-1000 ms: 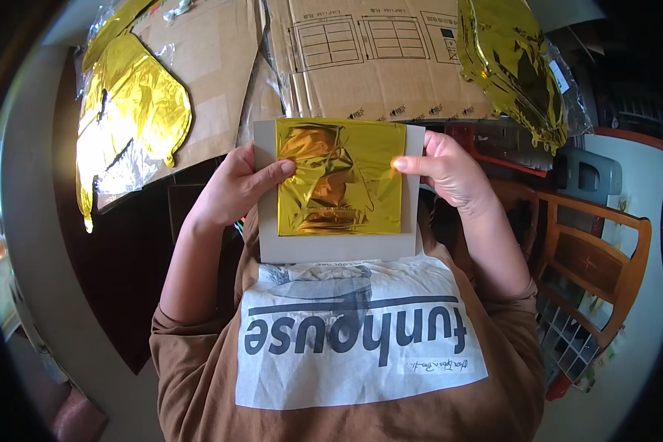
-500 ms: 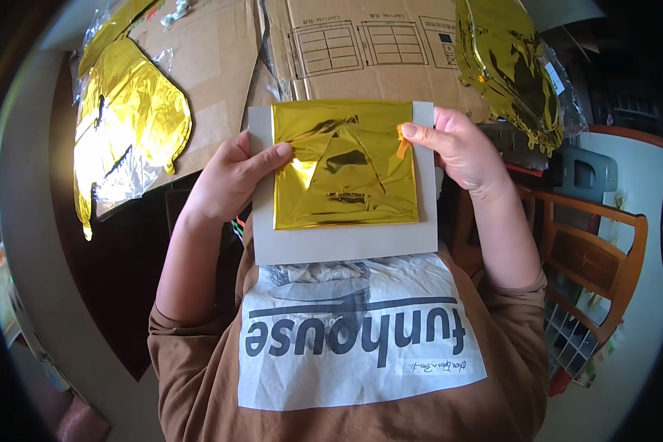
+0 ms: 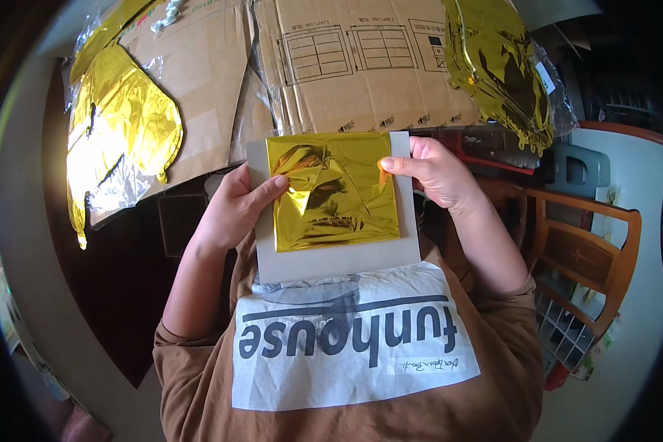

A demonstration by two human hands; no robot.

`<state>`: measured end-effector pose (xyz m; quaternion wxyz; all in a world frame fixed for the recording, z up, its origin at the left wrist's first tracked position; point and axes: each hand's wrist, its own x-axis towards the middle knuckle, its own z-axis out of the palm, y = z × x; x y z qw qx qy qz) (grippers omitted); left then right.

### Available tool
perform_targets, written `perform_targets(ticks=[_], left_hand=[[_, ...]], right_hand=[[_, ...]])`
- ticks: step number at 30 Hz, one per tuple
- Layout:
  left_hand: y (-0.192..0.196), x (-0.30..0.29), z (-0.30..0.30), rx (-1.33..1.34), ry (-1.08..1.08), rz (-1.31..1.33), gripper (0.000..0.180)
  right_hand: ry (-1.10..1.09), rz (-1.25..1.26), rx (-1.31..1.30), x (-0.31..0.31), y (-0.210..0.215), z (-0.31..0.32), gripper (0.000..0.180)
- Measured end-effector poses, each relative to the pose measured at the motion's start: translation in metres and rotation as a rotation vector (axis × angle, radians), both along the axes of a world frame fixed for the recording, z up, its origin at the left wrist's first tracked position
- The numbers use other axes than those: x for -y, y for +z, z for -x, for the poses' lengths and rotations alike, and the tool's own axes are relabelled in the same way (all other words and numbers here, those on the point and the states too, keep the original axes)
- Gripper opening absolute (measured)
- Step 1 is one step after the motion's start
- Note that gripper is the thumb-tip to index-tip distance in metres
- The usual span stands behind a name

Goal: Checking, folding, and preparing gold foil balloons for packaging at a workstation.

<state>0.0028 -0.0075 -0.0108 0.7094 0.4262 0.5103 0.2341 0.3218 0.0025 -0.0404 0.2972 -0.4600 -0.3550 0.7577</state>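
Note:
I hold a grey card (image 3: 339, 258) upright in front of my chest, with a folded square of shiny gold foil (image 3: 335, 190) lying flat on its upper part. My left hand (image 3: 232, 210) grips the card's left edge, thumb pressing the foil's left side. My right hand (image 3: 435, 173) grips the card's right edge, thumb on the foil's upper right corner. Both forearms rise from my brown shirt with a white printed panel.
Flattened brown cardboard boxes (image 3: 346, 59) lie beyond the card. Gold foil balloons in clear wrap lie at the left (image 3: 118, 132) and upper right (image 3: 501, 66). A dark table top (image 3: 125, 295) is below left. A wooden chair (image 3: 582, 250) stands at right.
The card and foil have been lifted slightly and moved away from my chest. My right thumb has shifted onto the foil's upper right corner.

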Motion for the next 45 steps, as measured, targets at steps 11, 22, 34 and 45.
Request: perform_targets(ticks=[11, 22, 34, 45], left_hand=[[0.008, -0.001, 0.005, 0.046, -0.054, 0.008, 0.035], [0.012, -0.005, 0.005, 0.073, -0.099, 0.012, 0.032], [0.013, -0.013, 0.002, 0.117, -0.163, -0.066, 0.033], [0.005, -0.007, 0.007, 0.141, -0.158, -0.089, 0.034]], right_hand=[[0.019, 0.0, -0.027, 0.007, 0.018, 0.0, 0.031], [0.007, -0.038, 0.0, 0.009, 0.026, 0.0, 0.037], [-0.144, -0.056, -0.027, 0.009, 0.017, 0.002, 0.037], [-0.206, -0.099, -0.1, 0.012, 0.024, 0.008, 0.041]])
